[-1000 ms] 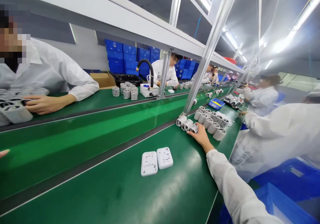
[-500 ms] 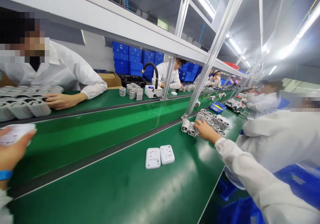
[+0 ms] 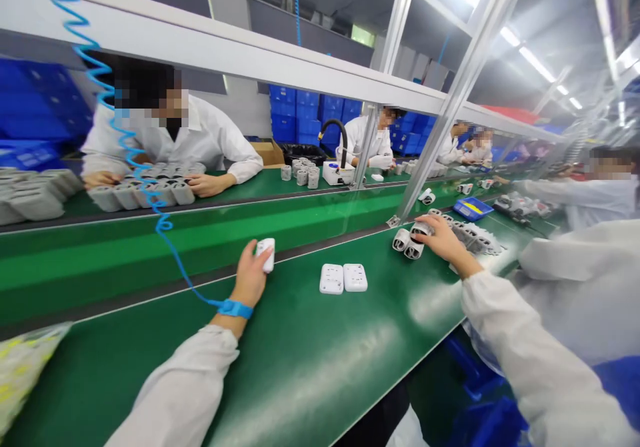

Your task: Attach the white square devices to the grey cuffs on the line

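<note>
fingers of the left hand are curled closely around a small white plastic part, which stands upright in the grip, apparently just off the green belt, a hold that leaves its upper end exposed. near the left wrist, a blue anti-static wrist strap feeds a coiled blue cord that rises towards the far left, evidently to keep the body earthed around electronic parts. to the right, the right hand lies palm down, its fingers bent over the nearer end of a white cylindrical housing; they appear to hold it, though the grip is partly hidden. two more housings lie just beside it, and a denser group of white parts sits farther right, seemingly kept together within reach of that hand. between the hands, two flat white rectangular units lie side by side, faces up, a layout that keeps their faces in view. beyond a clear partition on an aluminium post, a co-worker's hands rest beside a row of white parts on a far bench. blue crates are stacked along the far wall.
</note>
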A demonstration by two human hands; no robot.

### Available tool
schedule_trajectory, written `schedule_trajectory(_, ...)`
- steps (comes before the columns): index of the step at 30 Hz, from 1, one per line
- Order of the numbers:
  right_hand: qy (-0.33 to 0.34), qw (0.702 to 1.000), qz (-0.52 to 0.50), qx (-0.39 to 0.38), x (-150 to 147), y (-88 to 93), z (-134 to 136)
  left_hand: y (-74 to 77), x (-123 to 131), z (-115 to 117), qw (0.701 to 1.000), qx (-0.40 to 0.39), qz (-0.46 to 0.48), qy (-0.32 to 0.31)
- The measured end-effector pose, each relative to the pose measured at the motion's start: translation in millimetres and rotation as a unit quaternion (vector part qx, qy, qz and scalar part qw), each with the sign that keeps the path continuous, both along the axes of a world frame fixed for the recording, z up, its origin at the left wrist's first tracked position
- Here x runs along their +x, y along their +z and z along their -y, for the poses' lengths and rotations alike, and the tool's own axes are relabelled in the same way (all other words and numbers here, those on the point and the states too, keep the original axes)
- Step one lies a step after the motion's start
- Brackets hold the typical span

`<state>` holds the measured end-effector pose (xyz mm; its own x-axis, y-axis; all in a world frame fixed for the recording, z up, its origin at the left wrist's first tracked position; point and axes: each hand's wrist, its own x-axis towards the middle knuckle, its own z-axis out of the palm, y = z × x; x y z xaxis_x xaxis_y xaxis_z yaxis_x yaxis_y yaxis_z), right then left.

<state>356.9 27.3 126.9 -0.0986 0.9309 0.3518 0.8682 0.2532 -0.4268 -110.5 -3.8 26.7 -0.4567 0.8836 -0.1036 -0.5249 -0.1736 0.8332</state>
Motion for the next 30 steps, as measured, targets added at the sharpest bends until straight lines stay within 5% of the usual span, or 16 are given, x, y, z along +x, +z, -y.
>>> schedule_trajectory(1,0.041,0.982,-0.182,-0.019,-19,-7.0,12,2.1,15,8,0.999,-0.002,0.045,-0.025)
schedule_trajectory(2,0.092,0.929,-0.353,-0.059,-42,-15.8,24,3.8,28,17,0.996,-0.007,0.075,-0.049)
schedule_trajectory(4,0.196,0.77,-0.578,-0.188,-93,-35.5,47,5.8,48,39,0.987,-0.009,0.122,-0.105)
schedule_trajectory(7,0.254,0.579,-0.705,-0.322,-166,-59.4,65,4.4,64,75,0.965,-0.008,0.191,-0.18)
schedule_trajectory(11,0.287,0.461,-0.73,-0.415,-226,-76.0,63,-3.9,62,104,0.964,-0.045,0.188,-0.18)
schedule_trajectory(13,0.302,0.437,-0.73,-0.431,-237,-83.3,60,-7.9,55,104,0.963,-0.032,0.191,-0.189)
schedule_trajectory(16,0.327,0.441,-0.713,-0.436,-239,-95.3,59,-10.8,47,94,0.959,0.014,0.205,-0.197)
schedule_trajectory(22,0.295,0.575,-0.659,-0.385,-228,-105.6,58,-11.8,49,82,0.969,-0.032,0.189,-0.153)
schedule_trajectory(24,0.287,0.598,-0.639,-0.39,-226,-102.6,56,-12.0,50,81,0.973,-0.039,0.191,-0.125)
schedule_trajectory(30,0.273,0.527,-0.671,-0.445,-231,-88.6,58,-8.9,42,79,0.962,-0.069,0.229,-0.133)
